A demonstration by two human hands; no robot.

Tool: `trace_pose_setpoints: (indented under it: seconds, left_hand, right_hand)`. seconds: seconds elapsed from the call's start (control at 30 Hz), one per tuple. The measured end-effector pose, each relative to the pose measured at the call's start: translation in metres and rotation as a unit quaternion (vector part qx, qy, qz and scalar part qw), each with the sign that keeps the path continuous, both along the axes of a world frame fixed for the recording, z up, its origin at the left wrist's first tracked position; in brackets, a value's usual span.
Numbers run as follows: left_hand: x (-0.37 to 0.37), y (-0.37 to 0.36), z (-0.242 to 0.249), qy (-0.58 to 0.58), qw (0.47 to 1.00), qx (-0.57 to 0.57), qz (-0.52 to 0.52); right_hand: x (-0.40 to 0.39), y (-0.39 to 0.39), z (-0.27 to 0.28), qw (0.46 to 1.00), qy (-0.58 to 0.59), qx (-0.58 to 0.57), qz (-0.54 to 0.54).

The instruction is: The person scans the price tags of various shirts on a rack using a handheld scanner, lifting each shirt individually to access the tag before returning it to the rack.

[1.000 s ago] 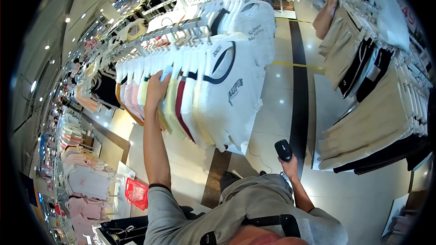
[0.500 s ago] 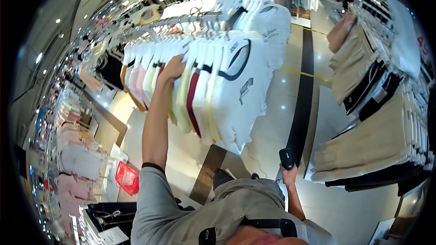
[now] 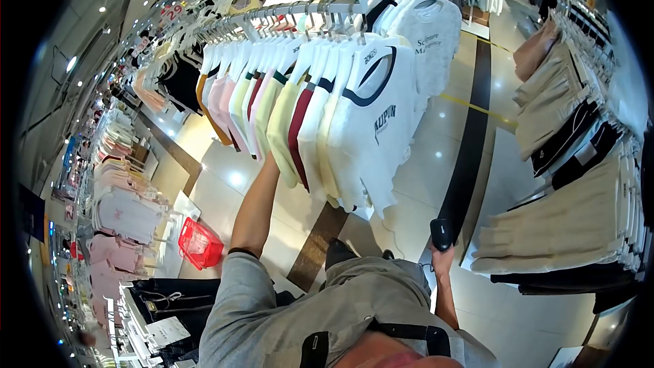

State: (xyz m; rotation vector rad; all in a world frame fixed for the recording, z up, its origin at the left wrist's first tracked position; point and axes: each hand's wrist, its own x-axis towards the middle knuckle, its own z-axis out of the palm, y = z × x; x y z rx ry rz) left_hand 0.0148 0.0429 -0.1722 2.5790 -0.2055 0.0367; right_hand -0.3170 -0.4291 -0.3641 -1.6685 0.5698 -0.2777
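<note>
My left forearm (image 3: 257, 208) reaches up under the row of hanging T-shirts. The left hand is hidden among them, near a pale yellow T-shirt (image 3: 281, 133), so its fingers do not show. At the front of the row hangs a white T-shirt (image 3: 371, 133) with a dark collar and dark lettering on the chest. A dark red T-shirt (image 3: 298, 136) hangs a little behind it. Low on the right, my right hand (image 3: 442, 257) is closed around a black handheld barcode scanner (image 3: 441, 233), held away from the clothes.
The T-shirts hang from a metal rail (image 3: 313, 8). To the right, beige trousers (image 3: 558, 221) hang on another rack. A red basket (image 3: 200, 243) stands on the floor at left. Dark trousers (image 3: 174, 300) hang close by my left side, and tiled floor runs between the racks.
My left hand has moved from the shoulders of the T-shirts down among their lower parts, out of sight. The view has shifted slightly. My right hand still holds the scanner.
</note>
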Motion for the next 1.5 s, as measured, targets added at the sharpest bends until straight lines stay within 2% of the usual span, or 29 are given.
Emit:
trace_pose_setpoints:
  seconds: [0.1, 0.2, 0.27, 0.37, 0.43, 0.5, 0.53, 0.57, 0.6, 0.67, 0.73, 0.8, 0.9, 0.93, 1.0, 1.03, 1.13, 1.2, 1.27, 1.33, 1.4, 1.47, 1.5]
  left_hand:
    - [-0.033, 0.016, -0.034, -0.038, 0.993, 0.112, -0.004]
    - [-0.076, 0.025, -0.057, -0.081, 0.981, 0.175, 0.004]
    - [-0.107, 0.024, -0.058, -0.093, 0.984, 0.145, 0.047]
    - [-0.164, 0.002, -0.024, -0.079, 0.985, 0.039, 0.150]
    - [-0.198, 0.009, -0.024, -0.116, 0.972, 0.018, 0.201]
    - [-0.234, 0.025, -0.021, -0.101, 0.962, 0.028, 0.254]
    - [-0.251, 0.022, 0.000, -0.063, 0.957, 0.021, 0.282]
    - [-0.266, 0.034, -0.007, -0.115, 0.952, 0.032, 0.283]
    - [-0.281, 0.028, 0.017, -0.101, 0.948, 0.024, 0.300]
    - [-0.306, 0.034, 0.037, -0.107, 0.936, 0.099, 0.321]
    - [-0.327, 0.034, 0.071, -0.046, 0.925, 0.136, 0.352]
    - [-0.347, 0.043, 0.084, -0.111, 0.931, 0.102, 0.333]
    - [-0.370, 0.033, 0.129, -0.054, 0.929, 0.112, 0.349]
    - [-0.377, 0.028, 0.139, -0.085, 0.934, 0.093, 0.334]
    - [-0.393, 0.020, 0.162, -0.051, 0.931, 0.099, 0.348]
    - [-0.397, 0.024, 0.165, -0.068, 0.935, 0.065, 0.342]
    - [-0.416, 0.015, 0.189, -0.071, 0.945, 0.063, 0.313]
    - [-0.420, 0.007, 0.206, -0.059, 0.957, 0.065, 0.277]
    - [-0.417, -0.006, 0.223, -0.025, 0.959, 0.039, 0.279]
    - [-0.415, -0.007, 0.218, -0.103, 0.968, 0.004, 0.228]
    - [-0.407, -0.017, 0.236, -0.054, 0.980, 0.030, 0.189]
    - [-0.397, -0.028, 0.241, -0.062, 0.985, -0.023, 0.158]
    - [-0.393, -0.027, 0.239, -0.069, 0.988, -0.017, 0.140]
  right_hand:
    - [0.000, -0.002, -0.003, 1.000, -0.014, -0.016, -0.019]
    - [-0.004, -0.006, -0.008, 0.999, -0.006, -0.031, -0.012]
    - [-0.007, -0.006, -0.014, 0.999, -0.002, -0.032, -0.019]
    - [-0.006, -0.006, -0.012, 0.999, 0.009, -0.036, -0.009]
    - [-0.003, -0.002, -0.009, 0.999, -0.007, -0.032, -0.008]
    - [0.003, -0.003, -0.009, 0.998, 0.004, -0.067, 0.012]
    - [0.005, -0.004, -0.007, 0.996, 0.014, -0.091, 0.020]
    - [0.009, -0.006, -0.017, 0.994, 0.014, -0.106, 0.029]
    - [0.013, -0.004, -0.015, 0.991, 0.024, -0.129, 0.029]
    - [0.024, 0.006, 0.031, 0.989, 0.053, -0.128, 0.051]
    - [0.034, 0.010, 0.044, 0.991, 0.054, -0.099, 0.074]
    - [0.046, 0.010, 0.031, 0.989, 0.052, -0.094, 0.105]
    - [0.060, 0.020, 0.041, 0.986, 0.059, -0.092, 0.124]
    - [0.063, 0.024, 0.050, 0.985, 0.056, -0.095, 0.131]
    - [0.070, 0.029, 0.056, 0.985, 0.049, -0.095, 0.137]
    - [0.074, 0.031, 0.054, 0.985, 0.044, -0.093, 0.136]
    - [0.083, 0.040, 0.058, 0.987, 0.003, -0.092, 0.135]
    - [0.088, 0.041, 0.071, 0.983, 0.030, 0.026, 0.180]
    - [0.094, 0.043, 0.094, 0.966, 0.038, 0.078, 0.245]
    - [0.097, 0.049, 0.110, 0.945, -0.032, 0.184, 0.270]
    - [0.098, 0.057, 0.146, 0.916, -0.050, 0.273, 0.289]
    - [0.101, 0.061, 0.169, 0.856, -0.089, 0.360, 0.360]
    - [0.101, 0.063, 0.185, 0.840, -0.113, 0.362, 0.387]
